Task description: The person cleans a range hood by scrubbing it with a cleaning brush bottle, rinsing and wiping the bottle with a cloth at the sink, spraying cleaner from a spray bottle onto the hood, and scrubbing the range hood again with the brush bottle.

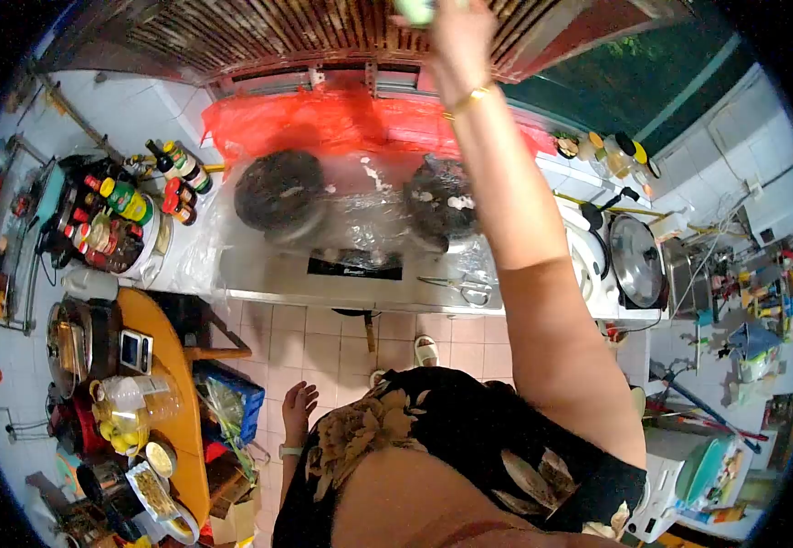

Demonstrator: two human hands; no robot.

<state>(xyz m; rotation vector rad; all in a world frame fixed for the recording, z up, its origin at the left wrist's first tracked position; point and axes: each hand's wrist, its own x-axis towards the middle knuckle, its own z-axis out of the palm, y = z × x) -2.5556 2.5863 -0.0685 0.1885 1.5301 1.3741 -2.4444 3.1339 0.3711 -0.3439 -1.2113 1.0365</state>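
My right hand touches a pale-green, indistinct object (both cropped; grip I can't tell); left hand hangs loosely open, empty.

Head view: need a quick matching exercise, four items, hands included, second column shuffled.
1. Right hand
2. Left hand
3. Crate
4. Fruit

A. yellow-green, on the wooden table
B. lowered, empty
C. blue, low down beside the table
D. raised, up by the brown slats

Pairs: 1-D, 2-B, 3-C, 4-A
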